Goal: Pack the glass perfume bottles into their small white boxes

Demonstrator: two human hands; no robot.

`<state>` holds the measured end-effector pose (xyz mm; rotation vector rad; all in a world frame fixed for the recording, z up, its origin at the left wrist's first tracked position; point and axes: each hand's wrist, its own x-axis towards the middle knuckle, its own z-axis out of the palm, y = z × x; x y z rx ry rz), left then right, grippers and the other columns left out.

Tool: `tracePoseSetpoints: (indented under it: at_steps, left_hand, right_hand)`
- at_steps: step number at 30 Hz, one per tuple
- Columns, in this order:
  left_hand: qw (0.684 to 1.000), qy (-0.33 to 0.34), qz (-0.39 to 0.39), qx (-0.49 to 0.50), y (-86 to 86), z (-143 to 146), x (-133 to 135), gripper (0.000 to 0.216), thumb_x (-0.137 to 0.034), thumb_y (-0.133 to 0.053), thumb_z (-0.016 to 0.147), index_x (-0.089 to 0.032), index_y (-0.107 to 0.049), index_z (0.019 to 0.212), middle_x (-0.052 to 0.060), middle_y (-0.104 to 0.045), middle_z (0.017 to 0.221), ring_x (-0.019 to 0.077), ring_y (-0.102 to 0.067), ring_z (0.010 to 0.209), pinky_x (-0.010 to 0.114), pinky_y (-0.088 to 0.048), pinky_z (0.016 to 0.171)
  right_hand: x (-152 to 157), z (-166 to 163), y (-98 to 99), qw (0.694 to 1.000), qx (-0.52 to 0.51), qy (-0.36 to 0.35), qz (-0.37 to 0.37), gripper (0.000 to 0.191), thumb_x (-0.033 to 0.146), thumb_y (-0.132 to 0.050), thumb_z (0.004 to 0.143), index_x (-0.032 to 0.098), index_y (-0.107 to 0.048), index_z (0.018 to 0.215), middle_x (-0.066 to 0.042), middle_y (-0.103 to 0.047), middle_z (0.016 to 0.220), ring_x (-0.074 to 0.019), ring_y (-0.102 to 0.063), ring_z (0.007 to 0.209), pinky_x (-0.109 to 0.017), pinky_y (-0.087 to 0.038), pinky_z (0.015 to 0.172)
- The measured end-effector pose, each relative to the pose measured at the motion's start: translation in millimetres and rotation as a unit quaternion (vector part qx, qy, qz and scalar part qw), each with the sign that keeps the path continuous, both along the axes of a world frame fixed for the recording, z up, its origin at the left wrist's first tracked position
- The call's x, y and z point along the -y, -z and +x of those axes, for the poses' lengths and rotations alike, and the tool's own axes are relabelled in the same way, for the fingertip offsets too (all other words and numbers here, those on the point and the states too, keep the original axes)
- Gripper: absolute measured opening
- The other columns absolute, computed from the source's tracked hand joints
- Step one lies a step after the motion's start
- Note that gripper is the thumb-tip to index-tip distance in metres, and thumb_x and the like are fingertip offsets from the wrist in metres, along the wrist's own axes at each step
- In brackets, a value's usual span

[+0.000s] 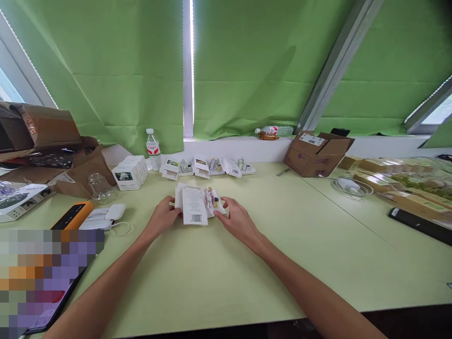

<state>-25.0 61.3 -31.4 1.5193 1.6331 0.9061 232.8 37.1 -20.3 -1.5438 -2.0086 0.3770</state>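
Note:
In the middle of the table, my left hand pinches the left edge of a flattened white carton with printed text and a barcode. Beside it on the right lies a white insert tray, holding a small clear glass perfume bottle and a dark cap with a gold band. My right hand grips the tray's right edge between thumb and fingers. Behind them, similar open cartons stand in a row with bottles in white trays. The fingertips of my left hand are partly hidden behind the carton.
Closed white boxes and a water bottle stand at the back left, near an orange power bank and earbuds case. A brown cardboard box, coiled white cable and black device are on the right.

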Motion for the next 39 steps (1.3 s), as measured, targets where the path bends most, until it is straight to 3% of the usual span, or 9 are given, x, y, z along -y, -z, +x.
tracePoseSetpoints:
  at_steps: [10, 20, 39]
  left_hand:
    - [1.0, 0.029, 0.002, -0.004, -5.2, 24.0, 16.6, 0.02, -0.024, -0.052, 0.078, -0.021, -0.05, 0.098, 0.0, -0.073, 0.073, 0.012, -0.055, 0.046, 0.023, -0.034, 0.047]
    - [0.999, 0.043, 0.007, 0.013, -2.7, 29.0, 18.6, 0.022, -0.024, -0.053, 0.079, -0.02, -0.05, 0.1, 0.001, -0.073, 0.074, 0.0121, -0.056, 0.047, 0.024, -0.035, 0.048]
    - [0.998, 0.055, 0.005, 0.005, -15.2, 35.7, 27.6, 0.015, -0.027, -0.051, 0.08, -0.021, -0.045, 0.093, -0.001, -0.07, 0.071, 0.0087, -0.048, 0.042, 0.021, -0.032, 0.045]
  right_hand:
    - [-4.2, -3.9, -2.2, 0.998, 0.033, 0.045, -0.011, 0.047, 0.05, -0.05, 0.089, 0.017, -0.049, 0.124, -0.014, -0.059, 0.116, -0.0258, -0.059, 0.102, -0.03, -0.042, 0.078]
    - [-9.8, -9.1, -5.4, 0.992, 0.105, 0.068, 0.005, 0.036, 0.045, -0.042, 0.094, 0.016, -0.059, 0.108, -0.012, -0.063, 0.095, -0.0227, -0.06, 0.085, -0.029, -0.039, 0.072]
    - [-38.4, 3.7, 12.3, 0.997, 0.022, 0.045, 0.06, 0.02, 0.032, -0.057, 0.083, 0.017, -0.061, 0.094, -0.007, -0.063, 0.088, -0.0186, -0.056, 0.081, -0.026, -0.039, 0.069]
